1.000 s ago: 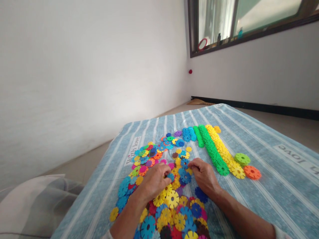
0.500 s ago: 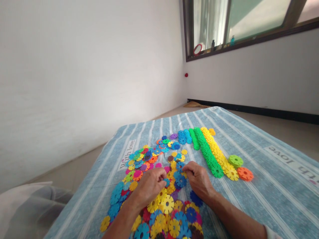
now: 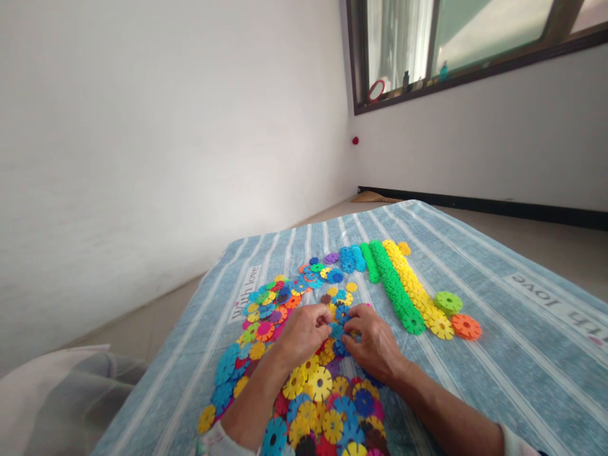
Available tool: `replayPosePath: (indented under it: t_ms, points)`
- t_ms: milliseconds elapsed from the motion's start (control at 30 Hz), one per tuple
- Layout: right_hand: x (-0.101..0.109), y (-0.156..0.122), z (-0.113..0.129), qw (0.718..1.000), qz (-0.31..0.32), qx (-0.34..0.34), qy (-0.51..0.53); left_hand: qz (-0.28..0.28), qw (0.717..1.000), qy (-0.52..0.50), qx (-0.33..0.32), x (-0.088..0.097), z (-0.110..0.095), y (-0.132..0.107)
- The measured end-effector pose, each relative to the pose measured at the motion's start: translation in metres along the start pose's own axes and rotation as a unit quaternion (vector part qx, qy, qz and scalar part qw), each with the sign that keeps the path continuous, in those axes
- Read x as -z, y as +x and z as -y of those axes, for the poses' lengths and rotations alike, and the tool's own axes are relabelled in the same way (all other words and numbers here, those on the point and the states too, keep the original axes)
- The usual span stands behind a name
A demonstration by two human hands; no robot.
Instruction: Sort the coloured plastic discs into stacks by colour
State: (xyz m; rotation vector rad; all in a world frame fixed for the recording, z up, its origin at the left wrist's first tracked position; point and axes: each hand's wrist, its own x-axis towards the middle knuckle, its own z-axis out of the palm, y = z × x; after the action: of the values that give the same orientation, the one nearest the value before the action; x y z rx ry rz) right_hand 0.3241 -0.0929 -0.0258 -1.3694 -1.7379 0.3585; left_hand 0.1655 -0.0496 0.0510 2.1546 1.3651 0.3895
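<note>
A heap of notched plastic flower discs in several colours spreads under and around my hands. My left hand [image 3: 304, 335] is closed in a pinch over the heap; what lies between its fingertips is too small to make out. Opposite it, my right hand [image 3: 375, 342] has its finger and thumb bent around the edge of a blue flower disc [image 3: 338, 330]. The fingertips of both hands are close together, with blue discs between them. Nearer me lie yellow discs [image 3: 319, 384], partly beside my left forearm.
Overlapping rows of green discs [image 3: 395, 291] and yellow discs [image 3: 415, 292] lie to the right. Shorter blue rows [image 3: 350, 258] are farther back. A lime disc [image 3: 448, 302] and an orange disc [image 3: 466, 327] sit by the yellow row. Everything rests on a striped blue cloth [image 3: 475, 272].
My left hand has moved right and slightly away from me. My right hand has shifted onto the blue discs, and the gap between the hands has narrowed.
</note>
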Motion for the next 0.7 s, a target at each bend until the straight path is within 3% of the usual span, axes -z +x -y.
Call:
replayPosePath:
  t_ms: [133, 467, 700]
  points:
    - [0.0, 0.001, -0.001, 1.0, 0.0, 0.001, 0.005, 0.012, 0.999, 0.031, -0.006, -0.007, -0.002, 0.009]
    - [0.006, 0.011, -0.009, 0.985, -0.062, -0.085, 0.136, 0.053, 0.998, 0.032, -0.01, -0.011, 0.003, 0.012]
    - [0.006, 0.012, -0.01, 0.984, -0.054, -0.097, 0.141, 0.06, 0.987, 0.151, 0.011, -0.01, -0.012, 0.008]
